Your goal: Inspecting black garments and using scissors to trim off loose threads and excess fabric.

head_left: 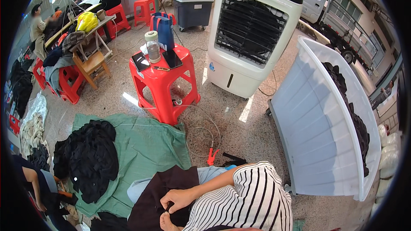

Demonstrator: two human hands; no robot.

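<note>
Both hands on dark brown garment (154,196) across lap, btm centre. Right hand (180,198) fingers pinched narrow on the cloth; left hand (168,222) under it, fingers curled on fabric too. Black clothes pile (87,158) on green sheet (150,145) to the left.

Black-and-white striped short-sleeved top (250,196); pale blue trousers (209,173); forearms bare, no gloves.

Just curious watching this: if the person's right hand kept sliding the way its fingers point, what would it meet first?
The right hand points left across the dark brown garment it already pinches; beyond that probably the crumpled green cloth sheet on the floor, though depth is unclear.
</note>
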